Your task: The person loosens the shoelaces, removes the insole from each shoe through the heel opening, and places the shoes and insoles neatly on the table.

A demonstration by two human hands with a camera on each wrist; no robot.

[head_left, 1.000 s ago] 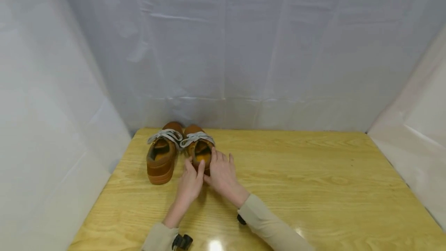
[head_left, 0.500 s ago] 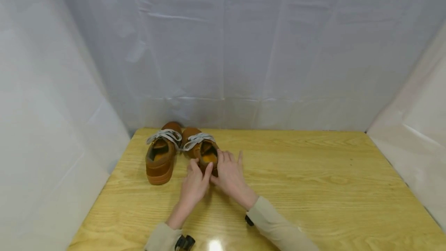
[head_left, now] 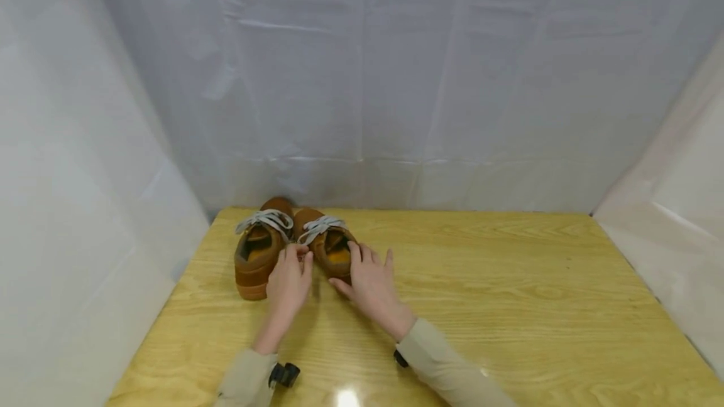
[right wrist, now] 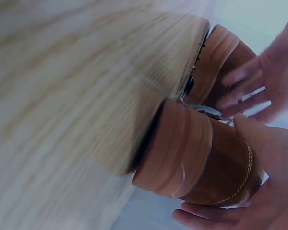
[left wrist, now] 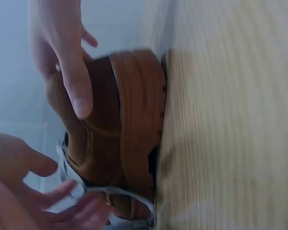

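Observation:
Two brown lace-up shoes with pale grey laces stand side by side, toes toward the back wall. My right hand grips the heel of the right shoe; its thumb lies along the back and its fingers along the right side. In the right wrist view, thumb and fingers straddle the heel. Between the two shoes is my left hand, fingertips close to the hanging lace loop and loosely extended in the left wrist view. It partly hides the left shoe, which stands with its toe touching or near the right one's.
The shoes stand at the back left of a wooden table. Whitish sheeting rises behind the table, and more hangs along both sides. Black wrist cameras sit at the beige sleeves.
The right shoe's heel has swung to the right, with my right hand following. My left hand has let go of that heel and moved left, up between the shoes.

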